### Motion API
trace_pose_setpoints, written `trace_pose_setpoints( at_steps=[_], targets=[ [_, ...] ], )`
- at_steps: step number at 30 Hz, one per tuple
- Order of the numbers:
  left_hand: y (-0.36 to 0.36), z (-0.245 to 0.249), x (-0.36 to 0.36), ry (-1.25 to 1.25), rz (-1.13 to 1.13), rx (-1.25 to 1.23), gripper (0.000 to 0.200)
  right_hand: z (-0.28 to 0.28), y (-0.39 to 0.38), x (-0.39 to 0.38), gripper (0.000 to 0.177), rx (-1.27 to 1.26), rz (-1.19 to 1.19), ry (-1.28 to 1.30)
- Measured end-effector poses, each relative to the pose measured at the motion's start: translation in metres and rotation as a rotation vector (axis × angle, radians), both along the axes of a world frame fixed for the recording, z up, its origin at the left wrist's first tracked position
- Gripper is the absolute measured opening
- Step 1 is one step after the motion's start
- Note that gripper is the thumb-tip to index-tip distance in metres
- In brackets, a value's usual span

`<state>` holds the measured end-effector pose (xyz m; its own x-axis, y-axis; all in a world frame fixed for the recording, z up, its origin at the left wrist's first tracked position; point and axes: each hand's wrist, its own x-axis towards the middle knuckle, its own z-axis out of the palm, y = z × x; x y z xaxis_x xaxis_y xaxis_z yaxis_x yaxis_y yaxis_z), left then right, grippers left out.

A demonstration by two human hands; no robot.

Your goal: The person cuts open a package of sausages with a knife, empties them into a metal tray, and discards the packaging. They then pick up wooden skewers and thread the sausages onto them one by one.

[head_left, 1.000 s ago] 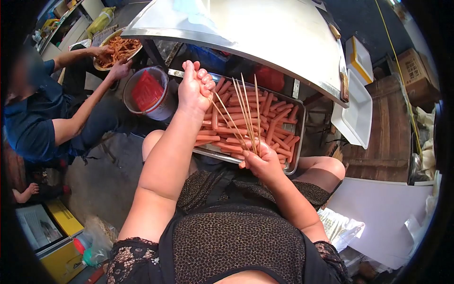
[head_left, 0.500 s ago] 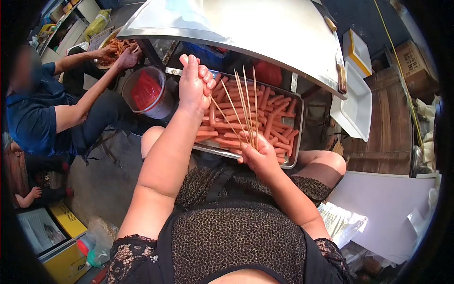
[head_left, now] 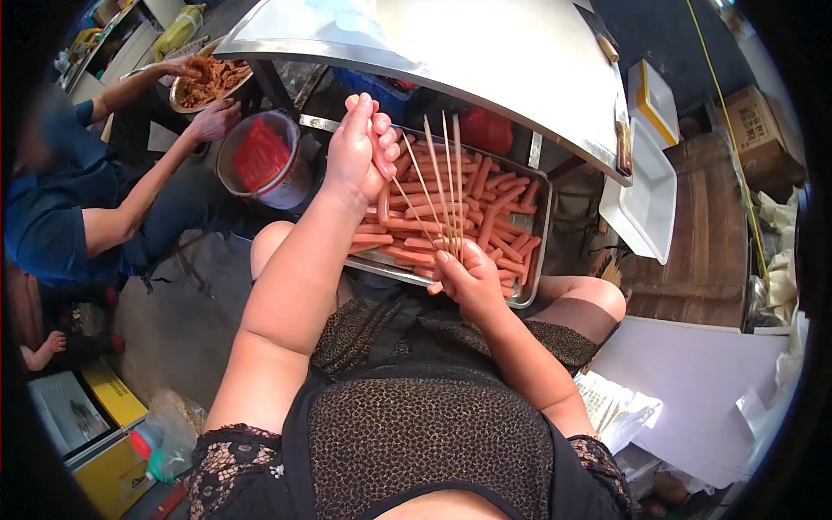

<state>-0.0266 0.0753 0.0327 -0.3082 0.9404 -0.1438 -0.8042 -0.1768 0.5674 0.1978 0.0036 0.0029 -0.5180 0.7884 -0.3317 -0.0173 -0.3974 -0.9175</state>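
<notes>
A big shiny metal table [head_left: 485,52] fills the top of the room from eleven to two o'clock; under its edge a metal tray [head_left: 543,227] rests across the seated person's knees; it is packed with pink sausages [head_left: 503,199] lying flat, most of them pointing from about seven to one o'clock.

At ten o'clock another person in a blue top has a hand in a bowl of fried food [head_left: 208,82], with a grey bucket [head_left: 260,160] beside it; two white trays [head_left: 646,195] sit at three o'clock.

The right hand [head_left: 472,277] is low, at the near edge of the tray; its fingers are closed tight round the bottom ends of a bunch of thin wooden sticks [head_left: 446,173]; the sticks stand up like a fan, their long way running from six to twelve o'clock, points up over the sausages.

The left hand [head_left: 360,156] is higher, at about ten o'clock from the right hand; it is curled into a fist with the fingers stacked on the side facing the sticks; I cannot tell what is inside the fist.

One slanted stick [head_left: 416,214] leans away from the bunch; it runs from the right hand up toward eleven o'clock, and its top end meets the left fist; so this stick joins both hands, while the sausages lie just under them, nearer the right hand.
</notes>
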Motion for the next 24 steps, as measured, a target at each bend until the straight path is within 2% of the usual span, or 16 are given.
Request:
trace_pose_setpoints(
  at_steps=[2, 5, 8, 12, 16, 24],
  targets=[
    [0.002, 0.003, -0.002, 0.0, 0.023, -0.01, 0.024, 0.001, -0.001, 0.0, 0.018, -0.015, 0.04, -0.019],
    [0.001, 0.002, 0.006, 0.049, 0.028, -0.075, 0.029, -0.011, -0.009, -0.002, 0.014, 0.027, -0.04, 0.113],
    [0.001, -0.002, 0.009, 0.046, 0.03, -0.099, 0.029, -0.015, -0.01, 0.001, 0.014, 0.04, -0.017, 0.011],
    [0.003, -0.006, 0.011, 0.052, 0.059, -0.064, 0.033, -0.019, -0.011, 0.0, 0.015, 0.02, -0.051, 0.037],
    [-0.001, -0.01, 0.022, 0.044, -0.006, -0.086, 0.031, -0.016, -0.006, -0.004, 0.012, 0.028, -0.041, 0.062],
    [-0.003, -0.008, 0.028, 0.037, 0.039, -0.052, 0.03, -0.015, -0.004, -0.015, 0.011, 0.054, -0.056, 0.096]
  ],
)
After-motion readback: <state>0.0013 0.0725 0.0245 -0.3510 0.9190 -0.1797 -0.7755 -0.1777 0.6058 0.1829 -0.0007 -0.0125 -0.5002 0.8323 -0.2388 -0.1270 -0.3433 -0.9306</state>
